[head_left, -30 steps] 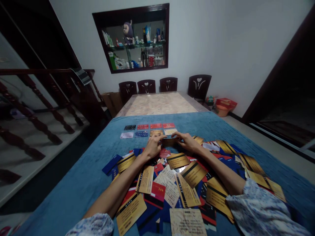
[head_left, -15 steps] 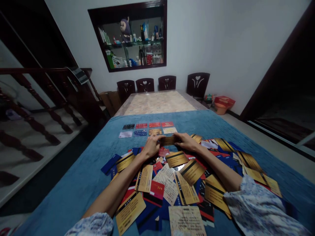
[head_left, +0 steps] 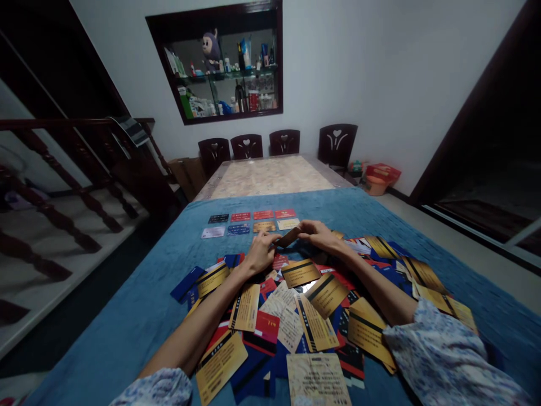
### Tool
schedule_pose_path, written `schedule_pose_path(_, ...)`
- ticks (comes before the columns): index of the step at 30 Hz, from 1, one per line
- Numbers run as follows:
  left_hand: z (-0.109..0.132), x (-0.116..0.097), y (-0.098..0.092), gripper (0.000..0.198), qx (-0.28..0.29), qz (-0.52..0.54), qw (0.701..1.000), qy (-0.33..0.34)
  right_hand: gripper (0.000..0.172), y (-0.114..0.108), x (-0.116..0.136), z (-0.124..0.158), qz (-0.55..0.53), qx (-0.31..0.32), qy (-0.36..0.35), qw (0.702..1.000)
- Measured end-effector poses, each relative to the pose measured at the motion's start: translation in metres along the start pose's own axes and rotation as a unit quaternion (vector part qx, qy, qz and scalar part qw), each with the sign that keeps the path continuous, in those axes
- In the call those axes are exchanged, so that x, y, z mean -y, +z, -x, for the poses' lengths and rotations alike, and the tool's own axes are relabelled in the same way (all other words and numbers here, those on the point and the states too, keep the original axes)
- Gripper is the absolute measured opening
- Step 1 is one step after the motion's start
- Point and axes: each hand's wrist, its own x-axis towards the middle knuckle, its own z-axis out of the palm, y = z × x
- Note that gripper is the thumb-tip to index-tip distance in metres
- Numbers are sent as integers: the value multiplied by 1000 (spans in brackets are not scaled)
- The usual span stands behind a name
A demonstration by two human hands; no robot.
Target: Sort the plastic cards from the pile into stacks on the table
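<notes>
Both my hands hold one gold card (head_left: pixel 288 237) between them, tilted up at its right end, just above the blue cloth (head_left: pixel 127 316). My left hand (head_left: pixel 260 253) pinches its left end and my right hand (head_left: pixel 320 235) pinches its right end. Under my forearms lies a loose heap of cards (head_left: pixel 304 316), gold, red, blue and pale, several face down with black stripes. Beyond my hands, two neat rows of cards (head_left: pixel 249 222) lie flat on the cloth.
The cloth covers the near part of a long table whose pale marbled top (head_left: pixel 270 176) shows beyond. Several dark chairs (head_left: pixel 284 142) stand at the far end. A wooden stair rail (head_left: pixel 76 169) runs along the left. A red basket (head_left: pixel 380 176) sits on the floor at right.
The gold card has been lifted off the cloth and tilted, with its right end higher. Both hands have stayed on it and moved slightly away from me.
</notes>
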Motion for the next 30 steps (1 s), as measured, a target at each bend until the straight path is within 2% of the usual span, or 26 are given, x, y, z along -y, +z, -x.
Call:
schedule_pose_path(3, 0, 1, 1, 42, 2, 0, 1000, 2, 18, 0, 7, 1, -10, -39, -45, 998)
schedule_pose_path(6, 0, 2, 2, 37, -10, 2, 1000, 0, 21, -3, 12, 3, 48, -96, -95, 990)
schedule_pose_path(8, -1, 3, 2, 36, -26, 5, 1000, 1, 21, -4, 14, 4, 101, -113, -128, 980)
schedule_pose_path(12, -1, 3, 3, 31, -80, 18, 997, 7, 21, -1, 17, 6, 222, -70, -192, 953)
schedule_pose_path(15, 1, -2, 2, 24, -122, 35, 992, 27, 22, 7, 20, 7, 260, -44, -221, 939)
schedule_pose_path(19, 3, -8, 1, 18, -127, 55, 988, 72, 19, 15, 22, 8, 230, -41, -217, 948)
schedule_pose_path(23, 3, -8, 4, 18, -119, 58, 988, 76, 16, 21, 21, 10, 188, -31, -203, 960)
schedule_pose_path(27, 3, -5, 4, 30, -109, 49, 991, 57, 24, 25, 18, 10, 167, -7, -188, 968)
schedule_pose_path(30, 3, -6, 0, 41, -75, 21, 996, 36, 34, 25, 19, 11, 208, 18, -153, 966)
